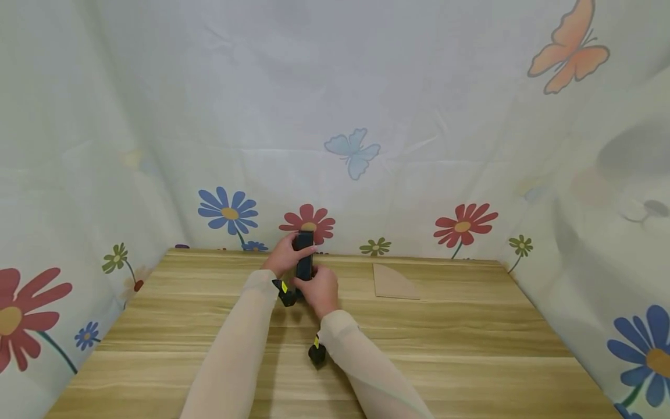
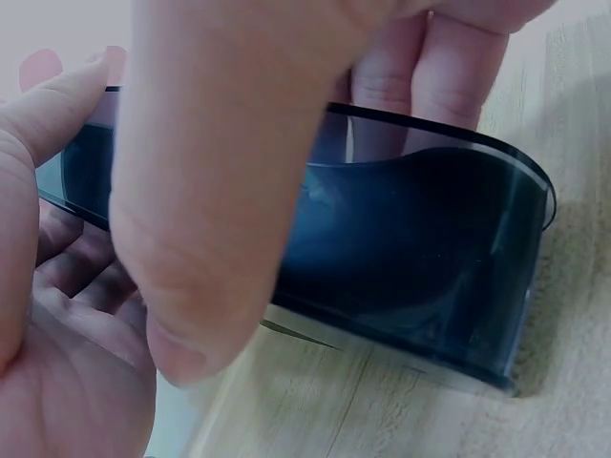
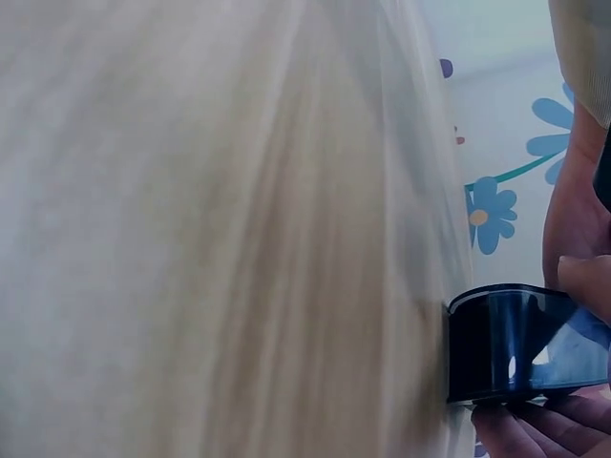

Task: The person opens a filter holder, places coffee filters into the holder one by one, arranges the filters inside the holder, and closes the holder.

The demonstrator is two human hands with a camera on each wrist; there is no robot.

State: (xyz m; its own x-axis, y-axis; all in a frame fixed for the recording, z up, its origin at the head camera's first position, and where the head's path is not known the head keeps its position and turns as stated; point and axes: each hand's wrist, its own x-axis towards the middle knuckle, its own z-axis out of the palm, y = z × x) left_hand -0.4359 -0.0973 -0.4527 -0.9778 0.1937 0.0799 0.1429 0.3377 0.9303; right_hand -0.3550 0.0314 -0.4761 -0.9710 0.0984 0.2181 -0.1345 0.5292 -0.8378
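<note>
Both hands hold a glossy black, smoky see-through plastic piece [image 1: 304, 268], long and narrow, standing up near the table's back edge. Around its upper part my left hand [image 1: 282, 256] curls, thumb across the front. Lower down, my right hand [image 1: 322, 289] grips the near right side. In the left wrist view the piece [image 2: 410, 239] has a thin raised rim and a rounded end; a thumb lies across it and hides its middle. The right wrist view has the rounded end of the piece [image 3: 506, 343] close to the table, with fingertips beneath its side. Its exact kind I cannot tell.
A flat tan quarter-circle board [image 1: 394, 283] lies on the wood-grain table [image 1: 450, 343], right of the hands. A white curtain [image 1: 408, 192] printed with flowers and butterflies rises behind the table and along both sides. Each wrist carries a small black camera [image 1: 317, 352].
</note>
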